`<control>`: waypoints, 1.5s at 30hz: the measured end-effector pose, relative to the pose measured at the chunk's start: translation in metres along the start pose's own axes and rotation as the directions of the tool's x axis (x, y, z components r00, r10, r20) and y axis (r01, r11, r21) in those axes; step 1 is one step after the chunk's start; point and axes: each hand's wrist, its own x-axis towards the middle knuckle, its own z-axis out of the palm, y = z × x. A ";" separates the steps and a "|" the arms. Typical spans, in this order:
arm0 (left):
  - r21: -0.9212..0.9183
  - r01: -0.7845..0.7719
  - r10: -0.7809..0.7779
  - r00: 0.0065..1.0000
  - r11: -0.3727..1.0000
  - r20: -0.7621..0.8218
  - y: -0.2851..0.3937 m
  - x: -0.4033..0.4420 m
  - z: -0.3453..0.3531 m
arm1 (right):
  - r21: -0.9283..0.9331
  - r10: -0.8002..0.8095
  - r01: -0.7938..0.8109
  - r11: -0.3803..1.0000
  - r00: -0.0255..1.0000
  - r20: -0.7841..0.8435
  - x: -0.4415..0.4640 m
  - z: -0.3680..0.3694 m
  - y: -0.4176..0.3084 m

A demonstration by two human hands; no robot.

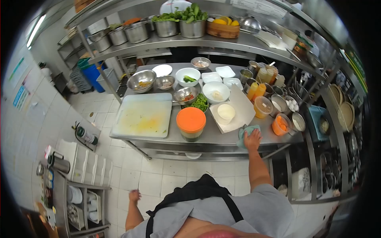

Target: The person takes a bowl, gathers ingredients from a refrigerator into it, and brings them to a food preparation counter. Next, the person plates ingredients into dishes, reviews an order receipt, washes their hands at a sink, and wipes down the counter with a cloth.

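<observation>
My right hand (253, 139) presses on a folded green cloth (241, 139) at the front edge of the steel table (216, 139), its fingers bent over it. Low on my other side, my left hand (135, 195) hangs over the tiled floor with curled fingers; whether something small is in them I cannot make out. Left of the cloth, a pale tub (226, 112) stands on an open paper box (238, 104). A container with an orange lid (191, 119) is near the table's front edge. Right of the cloth sits a clear tub of orange pieces (280, 124).
A stained cutting board (143, 115) covers the table's left end. Behind are metal bowls (142, 81), white bowls (188, 77), cut green vegetables (200, 102) and orange squeeze bottles (259, 91). Pots of leafy greens (193, 28) line the shelf above. A fire extinguisher (86, 135) stands left.
</observation>
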 end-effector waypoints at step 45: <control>-0.300 -0.248 0.389 0.553 0.921 0.737 0.297 -0.290 0.491 | 0.964 -0.380 0.026 0.265 0.922 0.079 -0.119 -0.096 -0.003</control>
